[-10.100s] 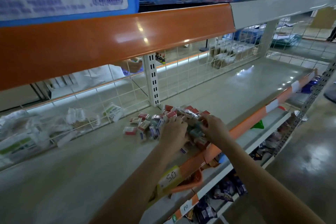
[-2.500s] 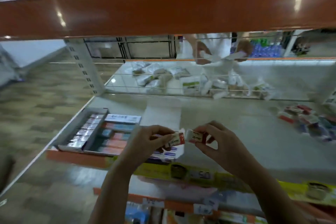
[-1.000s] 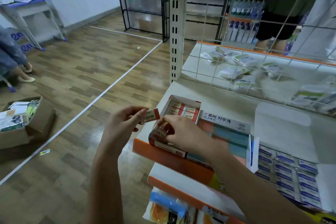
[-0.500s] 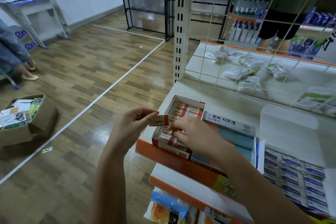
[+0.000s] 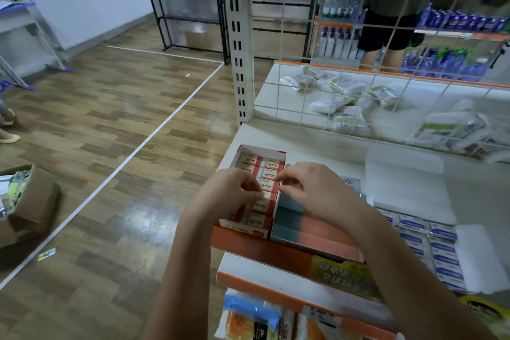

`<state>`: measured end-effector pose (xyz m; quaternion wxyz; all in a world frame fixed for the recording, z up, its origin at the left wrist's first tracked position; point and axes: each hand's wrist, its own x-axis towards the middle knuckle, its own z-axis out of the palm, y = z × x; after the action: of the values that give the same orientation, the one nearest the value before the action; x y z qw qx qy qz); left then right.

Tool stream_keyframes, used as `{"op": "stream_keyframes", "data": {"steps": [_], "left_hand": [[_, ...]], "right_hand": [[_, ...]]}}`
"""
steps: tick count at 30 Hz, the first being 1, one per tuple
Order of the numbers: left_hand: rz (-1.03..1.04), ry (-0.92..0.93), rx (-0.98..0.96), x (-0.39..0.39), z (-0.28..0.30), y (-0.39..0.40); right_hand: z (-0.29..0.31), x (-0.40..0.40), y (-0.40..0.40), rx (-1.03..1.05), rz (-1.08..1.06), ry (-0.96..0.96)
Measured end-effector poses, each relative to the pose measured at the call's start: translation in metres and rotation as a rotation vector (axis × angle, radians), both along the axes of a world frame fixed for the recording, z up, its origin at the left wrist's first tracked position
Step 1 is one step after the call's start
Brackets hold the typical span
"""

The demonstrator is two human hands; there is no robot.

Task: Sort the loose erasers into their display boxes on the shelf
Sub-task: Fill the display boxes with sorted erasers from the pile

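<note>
Pinching small erasers, both the left hand (image 5: 231, 193) and right hand (image 5: 311, 190) are held over the red eraser box (image 5: 256, 188); misaligned, one could jam crookedly.

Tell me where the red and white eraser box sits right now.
In the head view, the red and white eraser box sits at the shelf's left front corner, beside the blue and pink box, under both hands.
</note>
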<state>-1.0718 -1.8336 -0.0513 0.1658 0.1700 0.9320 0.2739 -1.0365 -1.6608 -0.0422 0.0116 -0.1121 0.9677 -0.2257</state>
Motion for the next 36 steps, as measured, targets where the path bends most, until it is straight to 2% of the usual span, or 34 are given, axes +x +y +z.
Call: {"op": "stream_keyframes", "data": {"steps": [9,13,20,25,28,34,36], "left_hand": [[-0.03,0.151,-0.176,0.006,0.004,0.015],[-0.025,0.378,-0.186,-0.004,0.026,0.056],[-0.391,0.624,-0.172,0.008,0.055,0.212],[-0.644,0.634,-0.2,0.054,0.054,0.325],[-0.78,0.584,-0.226,0.086,0.051,0.389],[-0.938,0.537,-0.168,0.157,0.051,0.5],[-0.958,0.522,-0.119,0.177,0.045,0.533]], "right_hand": [[-0.002,-0.001,0.007,0.024,0.004,0.005],[0.009,0.001,0.038,0.083,-0.076,0.057],[0.028,0.043,0.169,0.297,-0.386,0.17],[0.035,0.119,0.278,0.362,-0.693,0.116],[0.028,0.171,0.339,0.395,-0.834,0.016],[0.016,0.27,0.436,0.294,-1.004,-0.095],[0.014,0.295,0.458,0.311,-1.025,-0.059]]}}
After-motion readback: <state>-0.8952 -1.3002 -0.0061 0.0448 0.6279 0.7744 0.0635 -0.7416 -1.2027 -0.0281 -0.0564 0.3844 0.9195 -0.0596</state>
